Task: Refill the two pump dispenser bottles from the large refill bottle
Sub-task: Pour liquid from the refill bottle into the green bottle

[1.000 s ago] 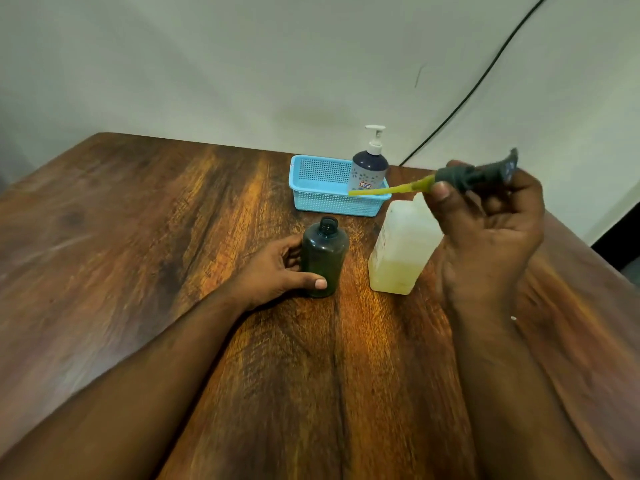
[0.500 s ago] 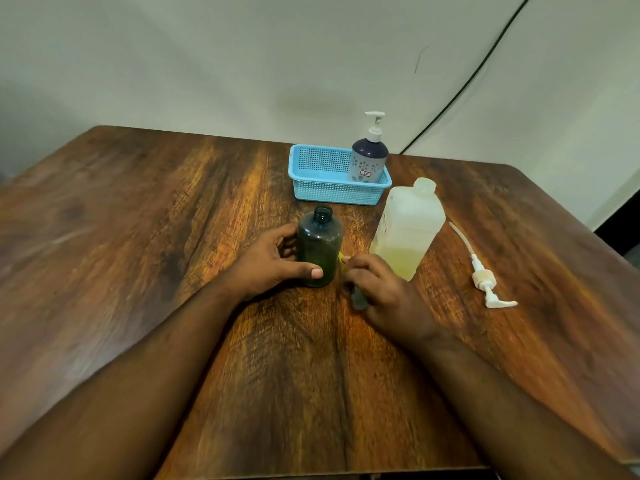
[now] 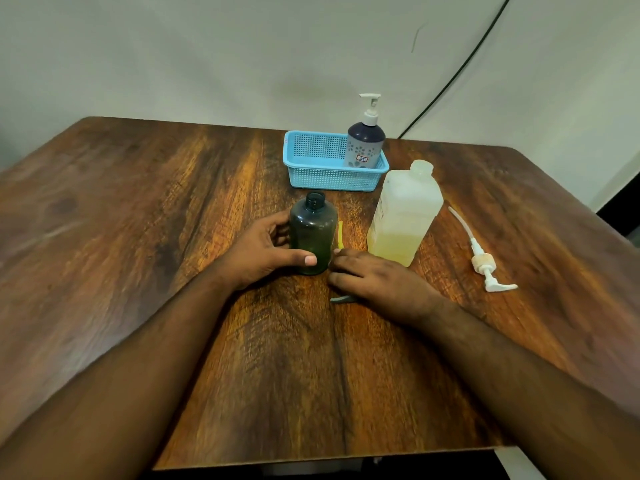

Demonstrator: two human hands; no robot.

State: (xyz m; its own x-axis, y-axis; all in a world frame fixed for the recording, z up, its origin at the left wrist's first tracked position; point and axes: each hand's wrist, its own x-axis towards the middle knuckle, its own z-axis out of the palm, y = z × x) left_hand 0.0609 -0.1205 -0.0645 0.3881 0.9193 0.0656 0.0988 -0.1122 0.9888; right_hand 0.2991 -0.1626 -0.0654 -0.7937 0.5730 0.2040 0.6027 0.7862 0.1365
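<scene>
- Your right hand [image 3: 377, 282] lies flat over the dark pump head [image 3: 341, 299] at mid-bench, fingers relaxed; whether it pinches it, I cannot tell.
- Your left hand [image 3: 266, 252] is wrapped around the open green bottle [image 3: 313, 233], upright.
- The refill bottle [image 3: 403, 213] stands upright just beyond your right hand, the nearer one, neck toward the far edge.
- The second dispenser [image 3: 365, 143] sits in the blue basket [image 3: 311, 174] near the far edge.

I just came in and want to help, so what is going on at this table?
A person is refilling pump bottles. The left hand grips an open dark green plastic bottle, while the right hand rests on its dark pump with the yellow tube, laid on the wooden table. The large translucent refill bottle stands uncapped alongside, its white pump lying nearby.
</scene>
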